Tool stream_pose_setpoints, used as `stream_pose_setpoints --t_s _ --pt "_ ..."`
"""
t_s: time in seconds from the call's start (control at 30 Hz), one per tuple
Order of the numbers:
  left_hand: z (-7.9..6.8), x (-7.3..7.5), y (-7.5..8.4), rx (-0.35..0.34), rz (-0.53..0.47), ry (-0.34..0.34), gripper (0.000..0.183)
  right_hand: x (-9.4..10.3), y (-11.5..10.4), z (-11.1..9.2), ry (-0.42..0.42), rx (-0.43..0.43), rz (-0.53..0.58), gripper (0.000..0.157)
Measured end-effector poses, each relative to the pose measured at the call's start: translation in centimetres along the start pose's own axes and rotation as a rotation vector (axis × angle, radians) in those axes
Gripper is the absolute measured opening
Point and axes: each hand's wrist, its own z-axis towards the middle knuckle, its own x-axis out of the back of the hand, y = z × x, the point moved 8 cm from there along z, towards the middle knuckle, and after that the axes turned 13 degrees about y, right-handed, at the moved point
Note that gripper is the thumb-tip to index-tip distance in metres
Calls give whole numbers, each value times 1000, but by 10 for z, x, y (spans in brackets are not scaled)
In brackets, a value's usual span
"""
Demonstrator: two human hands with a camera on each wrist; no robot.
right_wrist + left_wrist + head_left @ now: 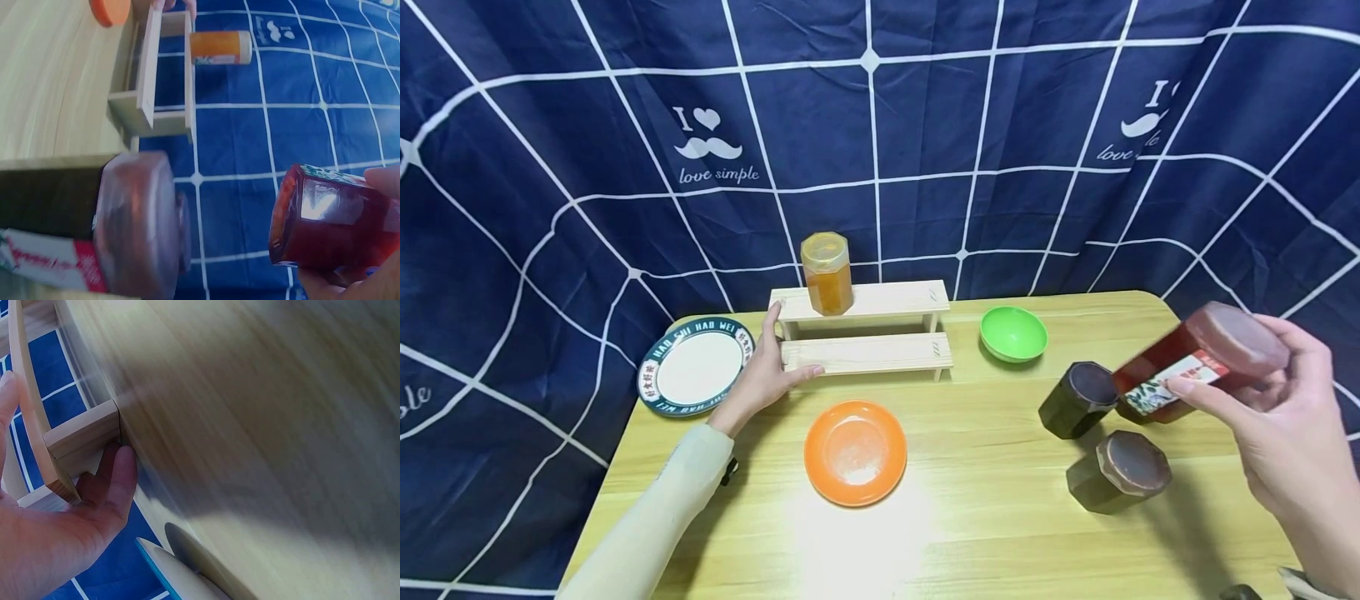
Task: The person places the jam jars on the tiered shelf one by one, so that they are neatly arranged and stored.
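Observation:
My left hand (767, 371) grips the left end of a two-tier wooden rack (868, 354); in the left wrist view, its curled fingers (122, 484) are around the board's end. On the rack's upper board stands a jar of amber contents (829, 279). On the right, my right hand (1285, 417) holds a jar of dark red contents (1187, 367) with a white and red label, tilted sideways. Its base (284, 219) hangs free in the right wrist view. Close by stand two dark jars, one behind (1078, 400) and one in front (1118, 472).
An orange plate (855, 454) lies in front of the rack. A green bowl (1013, 334) sits to its right. At the far left is a white plate with a dark teal rim (658, 398). Blue gridded cloth (925, 125) hangs behind the wooden table (985, 517).

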Motion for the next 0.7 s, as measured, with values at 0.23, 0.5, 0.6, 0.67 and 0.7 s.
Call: stream_pose_setpoints --t_s 0.23,0.5,0.6,0.67,0.7 --pt "1 -1 0 -12 1 1 135 -36 7 3 -129 -41 -89 92" --pt "2 -2 -1 -7 5 3 135 -73 14 8 -241 -48 -128 94" --pt "2 -2 -2 -4 10 3 135 -86 18 10 -269 -64 -179 93" --pt "2 -1 -2 0 10 4 135 -95 21 11 -279 -73 -212 93" --pt "2 -1 -3 3 11 4 135 -99 23 11 -284 -77 -221 93"
